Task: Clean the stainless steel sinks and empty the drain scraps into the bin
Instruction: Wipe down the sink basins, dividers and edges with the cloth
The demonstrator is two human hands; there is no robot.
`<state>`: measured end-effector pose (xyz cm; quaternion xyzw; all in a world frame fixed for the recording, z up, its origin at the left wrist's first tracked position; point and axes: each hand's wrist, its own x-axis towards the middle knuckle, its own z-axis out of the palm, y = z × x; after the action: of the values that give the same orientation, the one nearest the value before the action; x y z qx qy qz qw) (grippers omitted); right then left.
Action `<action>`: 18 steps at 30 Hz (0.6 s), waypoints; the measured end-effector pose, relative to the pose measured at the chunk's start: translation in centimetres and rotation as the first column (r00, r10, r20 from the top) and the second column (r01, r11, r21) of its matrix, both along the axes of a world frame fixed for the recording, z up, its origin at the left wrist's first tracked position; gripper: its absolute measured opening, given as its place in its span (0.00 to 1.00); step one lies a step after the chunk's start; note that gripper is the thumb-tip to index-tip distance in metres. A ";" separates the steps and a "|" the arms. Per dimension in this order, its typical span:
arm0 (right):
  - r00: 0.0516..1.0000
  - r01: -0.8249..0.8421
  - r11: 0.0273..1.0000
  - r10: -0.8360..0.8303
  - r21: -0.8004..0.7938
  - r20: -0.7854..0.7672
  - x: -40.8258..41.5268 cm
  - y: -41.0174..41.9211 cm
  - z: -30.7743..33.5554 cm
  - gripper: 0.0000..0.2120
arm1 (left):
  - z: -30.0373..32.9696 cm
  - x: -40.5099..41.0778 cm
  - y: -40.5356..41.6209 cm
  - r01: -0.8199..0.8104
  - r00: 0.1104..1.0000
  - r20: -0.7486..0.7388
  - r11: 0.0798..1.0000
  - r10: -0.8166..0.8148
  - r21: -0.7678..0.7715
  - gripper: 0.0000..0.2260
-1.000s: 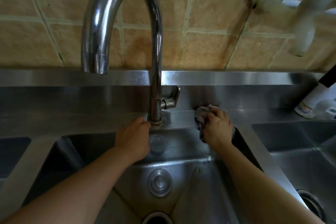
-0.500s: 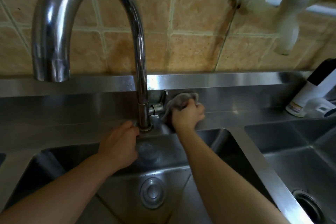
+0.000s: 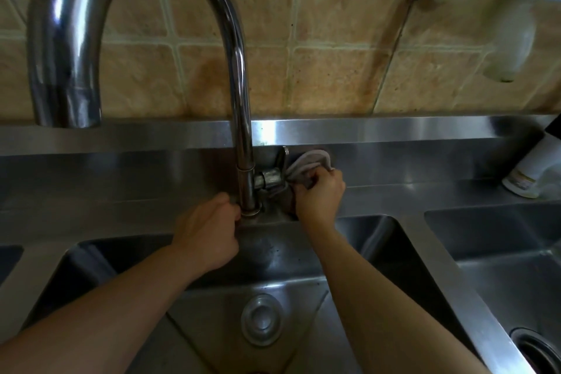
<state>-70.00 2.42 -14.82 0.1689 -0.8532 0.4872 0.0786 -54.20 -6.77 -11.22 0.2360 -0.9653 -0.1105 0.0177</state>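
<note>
A tall chrome gooseneck faucet rises from the back ledge of the middle stainless steel sink. My right hand grips a bunched grey cloth and presses it against the faucet's lever handle and the ledge behind it. My left hand rests at the faucet's base, with its fingers curled against the stem. A round drain cover sits in the sink's back wall below.
A second basin lies to the right with a drain strainer at its bottom. A white bottle stands on the right ledge. A white wall tap hangs over the tan tiles. Part of a third basin shows at far left.
My right hand has carried the cloth left along the ledge, from right of the faucet up against its lever handle. My left hand has stayed at the faucet's base.
</note>
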 end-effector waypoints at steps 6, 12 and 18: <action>0.999 0.035 0.999 -0.036 0.023 0.017 -2.2 2.2 1.8 0.01 | -0.4 0.6 0.2 0.021 0.999 0.034 0.999 -0.019 -0.034 0.11; 0.965 0.241 0.953 -0.216 -0.186 0.146 -8.4 8.3 4.4 0.10 | -0.2 0.3 0.0 0.020 0.999 0.028 1.000 -0.019 -0.020 0.10; 0.990 0.014 0.998 -0.022 -0.059 -0.138 -2.0 1.9 6.0 0.15 | 0.0 -0.3 -0.1 -0.024 0.999 0.042 0.999 0.025 -0.035 0.09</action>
<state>-72.01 4.28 -8.87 0.1925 -0.8326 0.4982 0.1469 -54.48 -6.88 -11.22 0.2499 -0.9642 -0.0886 0.0027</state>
